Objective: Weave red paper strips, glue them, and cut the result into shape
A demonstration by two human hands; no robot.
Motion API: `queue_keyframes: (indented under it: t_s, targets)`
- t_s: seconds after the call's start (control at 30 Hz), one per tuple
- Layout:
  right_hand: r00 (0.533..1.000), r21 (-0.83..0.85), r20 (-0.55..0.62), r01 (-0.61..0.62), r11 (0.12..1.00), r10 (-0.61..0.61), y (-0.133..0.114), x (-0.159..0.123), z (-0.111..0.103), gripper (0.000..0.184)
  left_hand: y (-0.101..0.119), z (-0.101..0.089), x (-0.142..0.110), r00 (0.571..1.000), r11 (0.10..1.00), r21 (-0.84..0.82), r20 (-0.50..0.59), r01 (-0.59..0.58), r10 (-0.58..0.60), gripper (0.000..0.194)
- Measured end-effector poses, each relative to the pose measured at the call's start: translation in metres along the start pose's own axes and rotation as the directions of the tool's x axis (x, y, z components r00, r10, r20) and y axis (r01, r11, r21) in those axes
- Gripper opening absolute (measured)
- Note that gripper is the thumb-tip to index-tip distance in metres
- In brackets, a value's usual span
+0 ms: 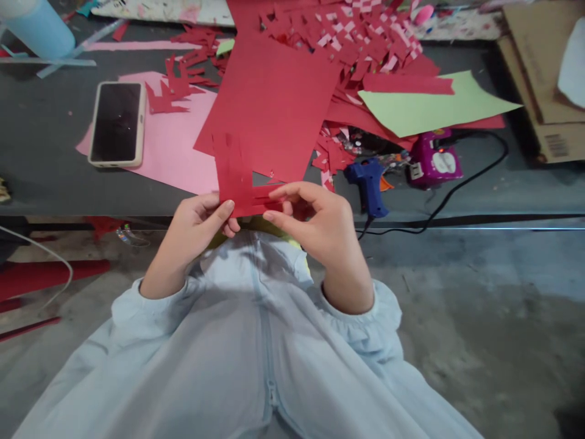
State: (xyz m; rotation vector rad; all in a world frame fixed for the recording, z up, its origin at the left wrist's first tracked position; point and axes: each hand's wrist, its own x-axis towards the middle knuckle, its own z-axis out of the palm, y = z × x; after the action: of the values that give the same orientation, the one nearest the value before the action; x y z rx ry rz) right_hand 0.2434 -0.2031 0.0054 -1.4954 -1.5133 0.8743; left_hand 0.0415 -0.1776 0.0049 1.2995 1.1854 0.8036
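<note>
In the head view, a red paper piece with slit strips (234, 183) is held at the table's front edge. One set of its strips points away from me, another to the right. My left hand (196, 222) pinches its lower left corner between thumb and fingers. Around the right-hand strips are the curled fingers of my right hand (315, 213), the thumb below and the index finger above. Just beyond lies a large red paper sheet (278, 103), partly over a pink sheet (183, 146).
A phone (116, 122) rests on the left. Red and pink woven paper pieces (356, 36) heap at the back. To the right are a green sheet (434, 103), a blue glue gun (369, 183), a purple box (434, 161) with a black cable, and cardboard (543, 67). A blue bottle (39, 27) stands back left.
</note>
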Motion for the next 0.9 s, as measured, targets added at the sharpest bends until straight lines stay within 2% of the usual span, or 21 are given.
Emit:
queue_keyframes:
  t_s: [0.1, 0.23, 0.4, 0.6, 0.67, 0.77, 0.9]
  targets:
    - [0.998, -0.067, -0.052, 0.024, 0.997, -0.027, -0.004, 0.004, 0.009, 0.027, 0.0, 0.002, 0.0, 0.999, 1.0, -0.029, 0.05, -0.003, 0.004, 0.031]
    - [0.995, -0.143, -0.088, 0.035, 0.989, -0.048, -0.006, 0.007, 0.013, 0.014, 0.003, 0.005, -0.001, 0.994, 1.0, -0.022, 0.113, -0.005, 0.007, 0.031]
    - [0.995, -0.092, -0.052, 0.085, 0.992, -0.09, -0.006, 0.01, 0.007, 0.015, 0.007, 0.006, -0.002, 0.992, 1.0, 0.017, 0.126, 0.003, -0.005, 0.032]
    - [0.961, -0.09, -0.269, 0.045, 0.995, -0.067, 0.0, 0.015, -0.015, 0.013, 0.008, 0.005, -0.005, 0.996, 0.998, -0.035, 0.078, 0.049, -0.047, 0.028]
    - [0.951, -0.06, -0.305, 0.031, 0.998, -0.048, 0.002, 0.015, -0.023, 0.014, 0.008, 0.005, -0.006, 0.997, 0.997, -0.038, 0.057, 0.06, -0.058, 0.027]
    - [0.951, -0.022, -0.31, -0.002, 1.0, -0.005, 0.003, 0.012, -0.029, 0.016, 0.008, 0.004, -0.005, 0.996, 0.997, -0.022, 0.055, 0.075, -0.074, 0.029]
    - [0.968, -0.063, -0.249, -0.029, 0.998, 0.012, 0.001, 0.007, -0.02, 0.015, 0.008, 0.004, -0.002, 0.996, 0.998, -0.001, 0.053, 0.07, -0.07, 0.029]
